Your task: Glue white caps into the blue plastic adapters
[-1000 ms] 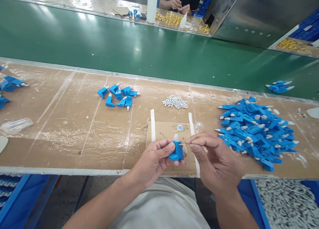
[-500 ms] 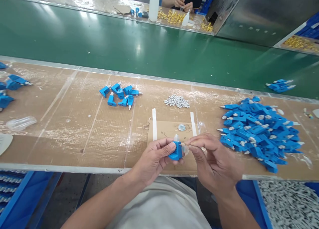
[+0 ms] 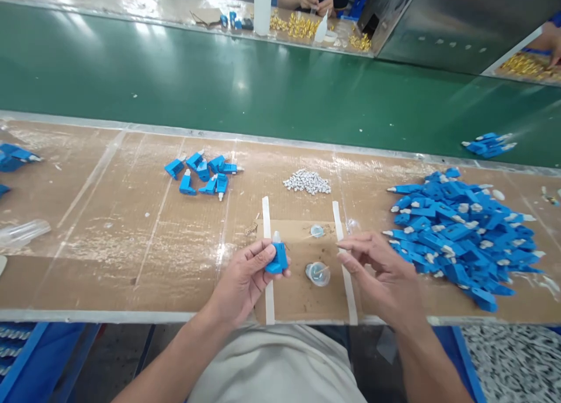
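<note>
My left hand (image 3: 245,277) grips a blue plastic part (image 3: 276,260) between thumb and fingers. The part stands upright with its whitish tip on top. My right hand (image 3: 383,274) is held over the right strip of white tape (image 3: 347,286), thumb and index finger apart with nothing visible between them. Between the hands, a small clear cup (image 3: 318,274) with a thin stick in it rests on a cardboard sheet (image 3: 298,306). Behind it lies a small bluish lid-like piece (image 3: 317,231). Farther back is a pile of small grey-white pieces (image 3: 307,181).
At right lies a big heap of blue parts (image 3: 464,233); a smaller group (image 3: 204,174) sits left of centre. Clear plastic tubes (image 3: 24,233) lie far left. Beyond the green belt (image 3: 175,82), another person's hands (image 3: 316,0) work near gold pieces (image 3: 302,26).
My right hand has let go of the thin stick, which now rests in the cup on the cardboard. My left hand has moved left with the blue part, and the hands are farther apart.
</note>
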`<action>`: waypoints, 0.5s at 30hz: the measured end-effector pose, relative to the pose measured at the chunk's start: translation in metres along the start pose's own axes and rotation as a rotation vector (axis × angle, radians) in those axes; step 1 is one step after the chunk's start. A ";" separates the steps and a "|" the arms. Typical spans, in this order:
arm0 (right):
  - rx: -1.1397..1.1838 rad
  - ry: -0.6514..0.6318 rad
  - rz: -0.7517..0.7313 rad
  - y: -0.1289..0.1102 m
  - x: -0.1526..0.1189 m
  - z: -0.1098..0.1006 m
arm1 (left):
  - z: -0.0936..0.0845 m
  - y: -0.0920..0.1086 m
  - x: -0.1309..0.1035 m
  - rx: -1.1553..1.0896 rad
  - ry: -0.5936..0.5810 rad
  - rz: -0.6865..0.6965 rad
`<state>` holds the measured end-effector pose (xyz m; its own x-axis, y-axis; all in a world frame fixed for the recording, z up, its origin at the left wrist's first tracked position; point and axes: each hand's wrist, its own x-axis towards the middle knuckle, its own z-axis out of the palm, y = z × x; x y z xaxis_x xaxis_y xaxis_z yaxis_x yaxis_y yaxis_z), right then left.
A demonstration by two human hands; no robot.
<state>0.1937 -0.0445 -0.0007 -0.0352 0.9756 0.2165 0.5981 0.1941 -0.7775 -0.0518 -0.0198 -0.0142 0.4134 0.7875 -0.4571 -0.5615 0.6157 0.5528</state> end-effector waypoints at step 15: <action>-0.562 -0.354 -0.437 0.037 0.162 0.057 | -0.007 0.019 0.022 0.038 0.073 -0.007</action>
<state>0.1643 0.1262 -0.0283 -0.5562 0.8156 0.1594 0.7824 0.5785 -0.2304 -0.0582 0.0089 -0.0186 0.3635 0.7798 -0.5097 -0.5302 0.6230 0.5751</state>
